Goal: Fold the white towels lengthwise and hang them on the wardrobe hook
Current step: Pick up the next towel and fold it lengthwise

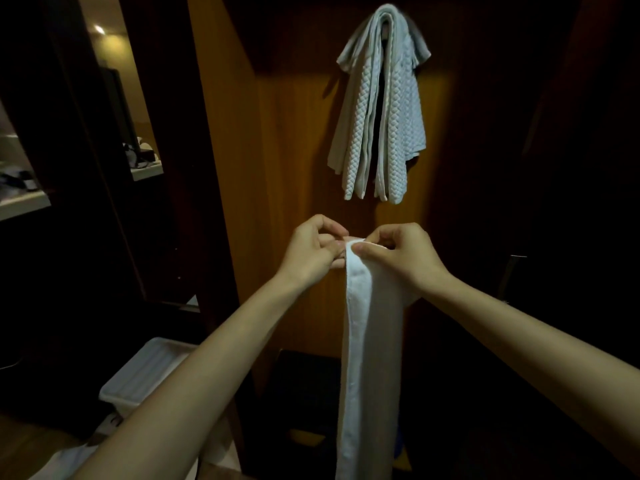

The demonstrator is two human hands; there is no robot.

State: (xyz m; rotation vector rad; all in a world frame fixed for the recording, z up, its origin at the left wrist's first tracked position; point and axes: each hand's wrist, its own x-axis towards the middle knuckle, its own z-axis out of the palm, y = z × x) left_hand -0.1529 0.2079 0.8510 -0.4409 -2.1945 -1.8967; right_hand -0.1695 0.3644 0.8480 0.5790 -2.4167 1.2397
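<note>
**Two hands at the top of a folded towel**

Two hands meet in front of the wardrobe panel (298, 209), and we hold a long white towel (370, 358) between them. Our right hand (405, 258) pinches the towel's top end, thumb on the near face and curled fingers behind it. Our left hand (311, 249) sits just beside it, fingers curled in toward the same top edge; we cannot tell for sure how much cloth those fingers grip, though they touch the towel's left edge. From the hands the towel hangs straight down as a narrow folded strip, its lower end running out of the bottom of the view.

Above our hands, well apart from them, several white towels (381, 109) with a quilted weave already hang in a bunch high on the wooden panel. They drape over their support, which the cloth hides from us, and their lower corners fall unevenly.

Down to our left, near the floor, a white plastic bin (145, 375) stands partly behind our left forearm. Farther left, a pale counter (147, 169) carries some small dark objects too dim to make out. The rest of the room is dark.
</note>
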